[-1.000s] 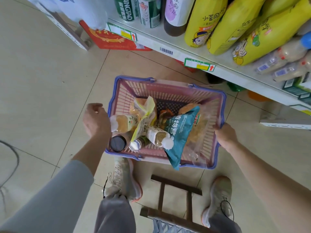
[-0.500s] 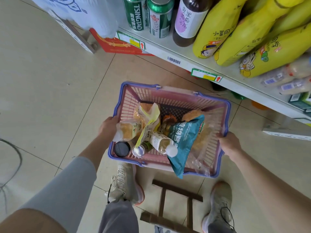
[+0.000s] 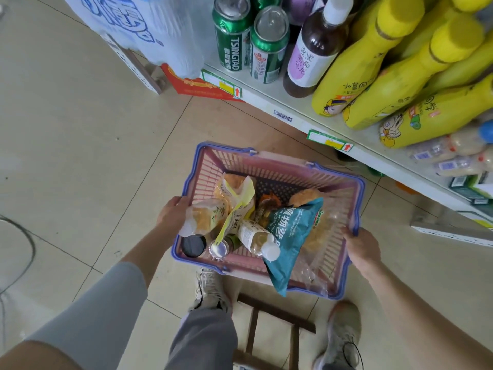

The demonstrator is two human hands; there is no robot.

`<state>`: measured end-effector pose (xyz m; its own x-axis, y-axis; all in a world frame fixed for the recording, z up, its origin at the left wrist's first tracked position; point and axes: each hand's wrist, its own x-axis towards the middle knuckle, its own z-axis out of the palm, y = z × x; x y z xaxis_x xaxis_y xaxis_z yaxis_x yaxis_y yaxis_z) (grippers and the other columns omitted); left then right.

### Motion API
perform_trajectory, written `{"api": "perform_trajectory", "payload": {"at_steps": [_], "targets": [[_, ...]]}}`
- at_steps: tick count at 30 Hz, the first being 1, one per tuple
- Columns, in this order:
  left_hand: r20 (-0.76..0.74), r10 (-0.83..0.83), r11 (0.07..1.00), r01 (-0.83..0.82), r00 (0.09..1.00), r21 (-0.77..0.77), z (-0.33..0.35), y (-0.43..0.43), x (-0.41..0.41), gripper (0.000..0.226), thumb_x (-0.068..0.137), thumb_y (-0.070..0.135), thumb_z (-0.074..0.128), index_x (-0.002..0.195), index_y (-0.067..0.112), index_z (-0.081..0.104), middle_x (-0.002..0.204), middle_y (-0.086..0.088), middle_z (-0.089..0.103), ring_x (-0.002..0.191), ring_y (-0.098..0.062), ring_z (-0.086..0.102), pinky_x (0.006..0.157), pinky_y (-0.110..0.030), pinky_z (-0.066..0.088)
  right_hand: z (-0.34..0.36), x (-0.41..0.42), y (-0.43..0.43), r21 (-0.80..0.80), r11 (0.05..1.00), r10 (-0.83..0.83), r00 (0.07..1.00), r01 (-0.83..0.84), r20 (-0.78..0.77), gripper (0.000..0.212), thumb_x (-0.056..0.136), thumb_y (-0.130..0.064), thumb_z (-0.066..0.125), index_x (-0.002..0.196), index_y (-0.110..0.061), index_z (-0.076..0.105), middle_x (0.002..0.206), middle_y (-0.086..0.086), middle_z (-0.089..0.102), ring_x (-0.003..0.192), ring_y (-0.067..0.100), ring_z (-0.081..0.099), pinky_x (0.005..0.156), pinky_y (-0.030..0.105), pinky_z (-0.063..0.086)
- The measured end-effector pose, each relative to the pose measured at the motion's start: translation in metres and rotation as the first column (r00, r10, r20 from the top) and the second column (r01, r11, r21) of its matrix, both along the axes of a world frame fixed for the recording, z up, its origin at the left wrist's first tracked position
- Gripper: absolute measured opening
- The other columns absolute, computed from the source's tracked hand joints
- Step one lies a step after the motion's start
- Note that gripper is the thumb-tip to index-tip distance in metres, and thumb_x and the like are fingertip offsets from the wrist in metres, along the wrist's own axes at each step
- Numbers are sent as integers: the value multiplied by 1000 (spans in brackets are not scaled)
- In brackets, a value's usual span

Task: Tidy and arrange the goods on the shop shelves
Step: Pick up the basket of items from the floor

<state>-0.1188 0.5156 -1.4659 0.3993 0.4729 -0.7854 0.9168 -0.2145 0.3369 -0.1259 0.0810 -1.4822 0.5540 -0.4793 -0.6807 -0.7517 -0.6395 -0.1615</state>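
The pink basket [image 3: 210, 169] with a purple rim sits between both hands over the tiled floor [image 3: 80, 129], just near of the low shelf [image 3: 301, 121] at the right. The left hand [image 3: 173, 213] has its fingers [image 3: 184, 201] clamped on the basket's left rim, and the right hand [image 3: 362, 249] has its fingers [image 3: 346, 232] curled over the right rim. Inside lie a teal snack bag [image 3: 290, 231], a tea bottle [image 3: 257, 237] and a yellow packet [image 3: 237, 209], while green cans [image 3: 232, 38], a dark bottle [image 3: 312, 49] and yellow bottles [image 3: 354, 68] stand on the shelf.
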Motion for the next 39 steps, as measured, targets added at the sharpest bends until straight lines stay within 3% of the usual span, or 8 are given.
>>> {"api": "perform_trajectory", "payload": {"at_steps": [4, 12, 16, 19, 22, 28, 32, 39], "targets": [[10, 36, 999, -36, 999, -13, 16, 7, -11, 33, 103, 42, 45, 119, 20, 64, 115, -13, 66, 103, -37, 61, 97, -49, 50, 34, 4, 7, -12, 998, 67, 995, -66, 81, 40, 104, -41, 54, 82, -9, 58, 82, 11, 67, 61, 18, 57, 51, 28, 37], [57, 300, 948, -290, 952, -134, 100, 21, -16, 28, 90, 38, 63, 92, 10, 68, 101, -18, 66, 92, -27, 60, 85, -42, 49, 130, 21, 16, 10, 979, 202, 975, -203, 93, 39, 106, -31, 53, 73, -10, 57, 81, 16, 67, 60, 23, 54, 56, 34, 39], [40, 294, 951, -289, 955, -109, 156, 38, -21, 38, 95, 25, 64, 114, -7, 70, 108, -27, 68, 101, -38, 66, 84, -40, 48, 191, 6, 38, -36, 980, 199, 978, -197, 65, 37, 105, -29, 53, 99, 3, 69, 101, 28, 71, 92, 42, 68, 68, 36, 39], [17, 263, 963, -262, 965, -67, 204, 52, -45, 41, 99, 26, 60, 119, -9, 65, 108, -23, 65, 97, -32, 61, 89, -40, 50, 238, -21, 57, -21, 983, 183, 975, -181, 127, 34, 104, -29, 56, 93, 0, 68, 91, 23, 71, 85, 39, 68, 64, 37, 39], [50, 277, 961, -275, 960, -37, 253, 60, -72, 39, 102, 16, 58, 114, -21, 59, 77, -15, 53, 73, -20, 55, 63, -13, 44, 283, -37, 70, 4, 982, 183, 964, -187, 192, 31, 103, -28, 57, 80, -8, 61, 68, 6, 59, 67, 32, 60, 62, 41, 47], [180, 557, 830, -539, 811, -145, 400, 71, -107, 15, 100, 10, 57, 104, -3, 64, 73, -16, 59, 68, -28, 51, 61, -32, 39, 415, -3, 104, -109, 897, 440, 842, -428, 313, 33, 105, -31, 54, 78, -12, 57, 60, 2, 53, 57, 28, 55, 49, 37, 39], [240, 688, 725, -646, 685, -238, 484, 90, -140, 21, 96, 15, 60, 98, -6, 67, 47, -2, 59, 51, -24, 53, 48, -28, 38, 510, 19, 129, -164, 829, 548, 715, -535, 435, 40, 99, -39, 62, 69, -13, 61, 57, 2, 57, 57, 29, 62, 48, 36, 44], [406, 737, 670, -666, 540, -329, 663, 108, -197, 24, 96, 24, 61, 75, 12, 56, 59, -4, 57, 45, -16, 50, 39, -20, 37, 667, 20, 170, -179, 736, 619, 543, -653, 567, 42, 95, -42, 67, 77, -4, 68, 74, 20, 71, 72, 38, 70, 57, 40, 47]]}}
